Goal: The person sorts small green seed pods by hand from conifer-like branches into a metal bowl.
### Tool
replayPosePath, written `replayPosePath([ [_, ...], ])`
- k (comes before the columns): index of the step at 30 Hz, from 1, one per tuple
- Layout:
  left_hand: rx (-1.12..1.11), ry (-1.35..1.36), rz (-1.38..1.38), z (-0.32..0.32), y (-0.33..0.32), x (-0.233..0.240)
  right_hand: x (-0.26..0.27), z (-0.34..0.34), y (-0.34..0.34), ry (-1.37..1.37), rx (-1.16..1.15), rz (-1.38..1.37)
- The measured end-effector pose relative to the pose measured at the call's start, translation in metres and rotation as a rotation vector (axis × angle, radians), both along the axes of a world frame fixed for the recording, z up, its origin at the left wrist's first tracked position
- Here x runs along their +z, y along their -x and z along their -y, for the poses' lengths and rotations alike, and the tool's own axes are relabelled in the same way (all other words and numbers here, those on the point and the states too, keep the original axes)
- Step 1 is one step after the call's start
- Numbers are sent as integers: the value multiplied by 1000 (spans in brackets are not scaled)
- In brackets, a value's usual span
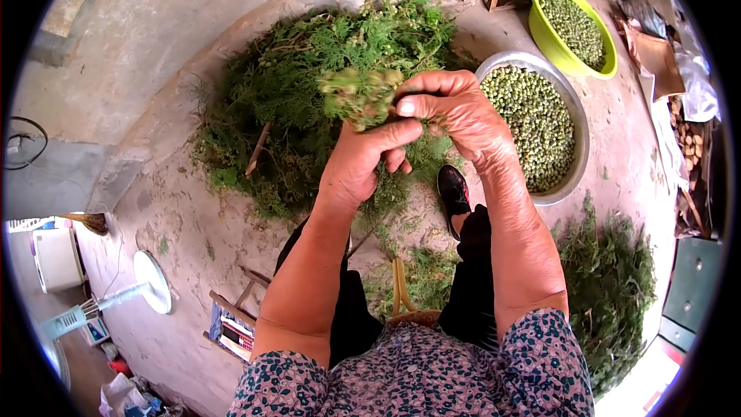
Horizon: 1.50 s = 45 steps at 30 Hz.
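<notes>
My left hand (370, 156) grips a conifer sprig (360, 95) bearing pale green cones, blurred at its tip. Close beside it, my right hand (457, 113) pinches the sprig's right side between thumb and fingers. Behind both hands spreads a large heap of cut green conifer branches (324, 46). To the right of my right hand stands a round metal basin (580, 145) filled with small green cones (527, 127). Part of the sprig is hidden behind my fingers.
A yellow-green plastic tub (541, 40) of green cones stands beyond the basin. Another branch heap (608, 295) lies at right. At left are a standing fan (104, 301), its cord and a small folding stool (231, 324). Plant scraps (431, 278) litter the floor between my feet.
</notes>
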<state>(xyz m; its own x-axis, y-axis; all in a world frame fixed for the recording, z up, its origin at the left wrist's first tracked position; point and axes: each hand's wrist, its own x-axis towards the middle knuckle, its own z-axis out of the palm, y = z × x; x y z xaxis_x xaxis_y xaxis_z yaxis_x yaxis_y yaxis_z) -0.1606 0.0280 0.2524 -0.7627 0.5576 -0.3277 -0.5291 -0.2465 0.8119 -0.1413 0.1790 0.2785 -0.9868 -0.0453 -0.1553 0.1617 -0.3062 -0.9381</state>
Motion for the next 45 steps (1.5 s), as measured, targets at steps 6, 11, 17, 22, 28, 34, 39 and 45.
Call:
replayPosePath([
  [6, 165, -12, 48, 3, 4, -1, -13, 4, 0, -70, -111, 52],
  [11, 98, 19, 116, 4, 4, 3, -29, -8, 4, 417, -69, 156],
  [17, 61, 88, 77, 1, 1, -4, -18, -1, 4, 291, -122, 16],
  [22, -47, 155, 49, -8, -5, -3, -17, 6, 3, 187, -61, -65],
  [28, -13, 61, -62, -13, -8, -6, -16, 6, 3, 156, -229, 41],
  [34, 360, 43, -35, -14, -9, -10, -18, 9, 4, 104, -309, 66],
  [39, 430, 53, 52, -16, -15, 1, -18, 16, 2, 180, -335, 104],
  [45, 344, 60, 63, -14, -18, -3, -14, 27, -2, 373, -451, 218],
])
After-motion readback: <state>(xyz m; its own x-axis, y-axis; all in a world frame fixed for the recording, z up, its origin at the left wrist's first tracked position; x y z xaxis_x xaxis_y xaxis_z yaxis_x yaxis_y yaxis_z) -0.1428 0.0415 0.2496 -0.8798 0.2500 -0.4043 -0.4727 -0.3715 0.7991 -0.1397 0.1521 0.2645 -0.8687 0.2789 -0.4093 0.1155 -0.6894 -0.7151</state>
